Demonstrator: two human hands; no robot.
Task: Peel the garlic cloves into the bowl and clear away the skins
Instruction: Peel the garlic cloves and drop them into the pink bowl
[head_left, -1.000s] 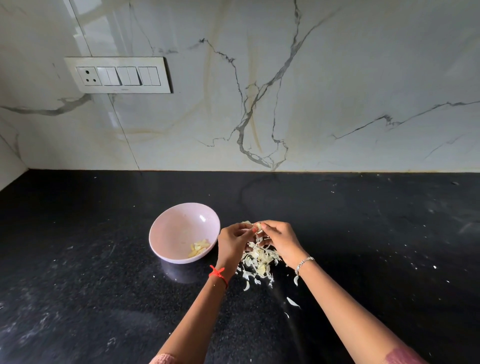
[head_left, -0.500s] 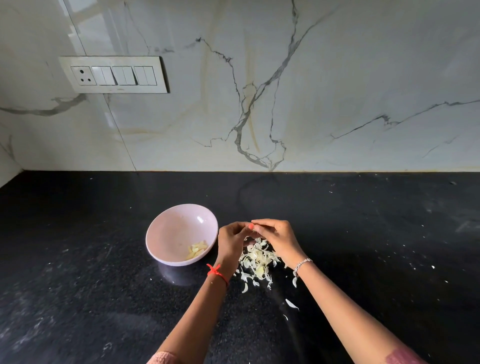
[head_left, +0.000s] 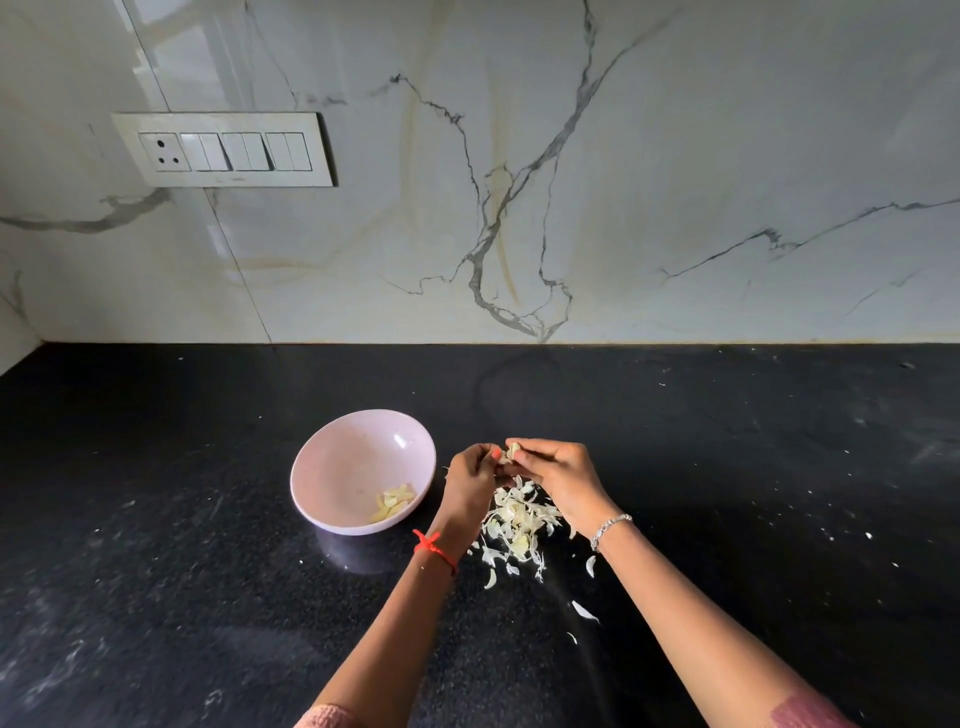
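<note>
Now the left hand (head_left: 470, 480) and the right hand (head_left: 558, 475) meet, fingertips to fingertips. Both hands have their fingers curled, and together they pinch a small pale garlic clove (head_left: 511, 451). The clove sits between the two hands, by the far end of a pile of thin white garlic skins (head_left: 517, 525). The pile lies on the shiny black stone counter (head_left: 208, 597), with a few loose bits nearer the person.

Just left of the left hand stands a round light pink bowl (head_left: 353, 462). A few peeled yellow garlic cloves (head_left: 394, 503) lie inside it, at its near right side.

A red thread (head_left: 434, 548) goes round the left wrist, and a silver bracelet (head_left: 609, 529) goes round the right. Behind is a white marble wall (head_left: 675, 130) with a white switch panel (head_left: 223, 150).
</note>
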